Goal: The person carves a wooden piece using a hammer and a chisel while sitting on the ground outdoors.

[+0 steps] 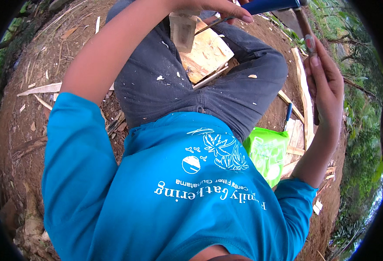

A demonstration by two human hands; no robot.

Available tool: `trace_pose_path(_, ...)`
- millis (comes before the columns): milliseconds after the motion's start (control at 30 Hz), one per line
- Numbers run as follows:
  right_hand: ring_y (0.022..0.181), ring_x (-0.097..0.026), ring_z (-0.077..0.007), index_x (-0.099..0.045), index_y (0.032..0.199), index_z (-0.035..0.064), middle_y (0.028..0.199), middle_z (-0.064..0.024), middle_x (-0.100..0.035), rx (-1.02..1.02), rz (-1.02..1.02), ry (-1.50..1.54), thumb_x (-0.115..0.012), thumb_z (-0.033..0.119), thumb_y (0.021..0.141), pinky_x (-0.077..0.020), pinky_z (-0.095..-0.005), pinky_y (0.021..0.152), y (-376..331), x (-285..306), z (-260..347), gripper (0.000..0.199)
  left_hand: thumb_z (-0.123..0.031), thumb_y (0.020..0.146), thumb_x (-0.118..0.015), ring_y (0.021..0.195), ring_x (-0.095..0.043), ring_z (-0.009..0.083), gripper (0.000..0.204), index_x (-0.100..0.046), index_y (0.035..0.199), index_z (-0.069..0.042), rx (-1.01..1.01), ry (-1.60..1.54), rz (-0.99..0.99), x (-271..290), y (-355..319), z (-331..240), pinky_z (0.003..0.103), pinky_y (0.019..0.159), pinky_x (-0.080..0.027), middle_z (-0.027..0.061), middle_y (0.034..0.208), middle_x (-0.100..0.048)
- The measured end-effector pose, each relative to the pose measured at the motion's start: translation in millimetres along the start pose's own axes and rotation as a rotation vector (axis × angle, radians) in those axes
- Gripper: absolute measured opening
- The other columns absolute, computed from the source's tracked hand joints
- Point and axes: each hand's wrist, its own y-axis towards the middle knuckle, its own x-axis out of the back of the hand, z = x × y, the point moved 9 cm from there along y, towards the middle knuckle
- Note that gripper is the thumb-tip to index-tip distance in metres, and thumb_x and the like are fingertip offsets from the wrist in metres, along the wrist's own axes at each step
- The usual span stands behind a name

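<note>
At the top edge my left hand is closed on a chisel with a blue handle. Its thin metal blade slants down to the left, beside a pale, hollowed wooden block. A thick, light wooden board with a rough, chipped face lies under the block, between my bent legs. My right hand, raised at the right, is wrapped round the brown handle of a hammer. The hammer's upper end meets the end of the blue handle; its head barely shows.
A bright green bag lies by my hip at the right, with a blue-handled tool behind it. Long wood strips and offcuts lie along that side. Chips litter the brown soil and my dark trousers. Green plants border the right.
</note>
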Motion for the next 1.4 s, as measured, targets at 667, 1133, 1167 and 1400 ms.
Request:
trace_pose_path(667, 0.06, -0.041, 0.002, -0.054, 0.149, 0.0061, 0.086, 0.0027, -0.057, 0.163, -0.09, 0.458, -0.056, 0.021, 0.108, -0.0305, -0.0145, 0.051, -1, 31, 26, 0.044, -0.007, 0.088, -0.081, 0.07, -0.068, 0.0114, 0.03, -0.06, 0.109, -0.004, 0.047, -0.048, 0.054, -8, 4, 3, 0.026, 0.059, -0.055, 0.0082, 0.092, -0.072)
trace_pose_path(1133, 0.056, -0.041, 0.0006, -0.045, 0.152, 0.0019, 0.086, 0.0, -0.052, 0.01, -0.067, 0.15, -0.05, 0.015, 0.109, -0.0321, -0.0147, 0.044, -4, 25, 12, 0.045, -0.011, 0.088, -0.082, 0.072, -0.069, 0.0137, 0.034, -0.057, 0.11, -0.003, 0.058, 0.025, 0.102, -11, 1, -1, 0.028, 0.061, -0.057, 0.0112, 0.096, -0.072)
trace_pose_path(1167, 0.057, -0.042, 0.0012, -0.048, 0.151, 0.0025, 0.086, 0.0012, -0.054, 0.079, -0.077, 0.346, -0.053, 0.017, 0.109, -0.0316, -0.0142, 0.045, -6, 32, 21, 0.045, -0.011, 0.088, -0.082, 0.072, -0.069, 0.0137, 0.035, -0.057, 0.11, -0.003, 0.045, -0.002, 0.106, -11, 3, -1, 0.028, 0.061, -0.057, 0.0112, 0.096, -0.072)
trace_pose_path(1400, 0.055, -0.04, 0.001, -0.047, 0.152, 0.003, 0.084, 0.002, -0.054, 0.022, -0.138, 0.219, -0.052, 0.017, 0.109, -0.0289, -0.0152, 0.043, -12, 37, -2, 0.046, -0.01, 0.087, -0.082, 0.073, -0.07, 0.0139, 0.034, -0.057, 0.11, -0.003, 0.059, -0.001, 0.119, -10, 2, 6, 0.029, 0.06, -0.057, 0.0116, 0.095, -0.073)
